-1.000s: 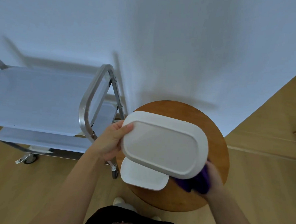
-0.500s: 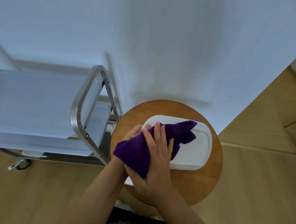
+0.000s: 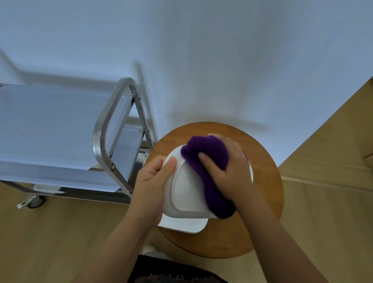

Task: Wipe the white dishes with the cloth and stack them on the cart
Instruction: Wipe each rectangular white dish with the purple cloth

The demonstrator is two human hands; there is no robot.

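Head view: a person stands over a round wooden stool [image 3: 261, 212] and wipes a white dish [image 3: 186, 193] with a purple cloth [image 3: 206, 162]. The left hand [image 3: 152, 182] grips the dish by its left rim, thumb curled over the top face and the other fingers hidden beneath. The right hand [image 3: 229, 171] bunches the cloth and presses it onto the dish's right half, fingers curled round the fabric, which trails from beyond the fingertips back under the wrist. The held dish is raised above the stool, tilted, its underside facing the camera. Directly below it, beneath the left wrist, 1 more white dish [image 3: 182, 224] lies flat on the stool's near edge. Left of the left-hand fingers stands a steel cart [image 3: 104, 137] on castors, its 2 shelves covered with pale sheets, close beside the stool against a white wall [image 3: 207, 56]. The floor [image 3: 333, 214] is light wood.
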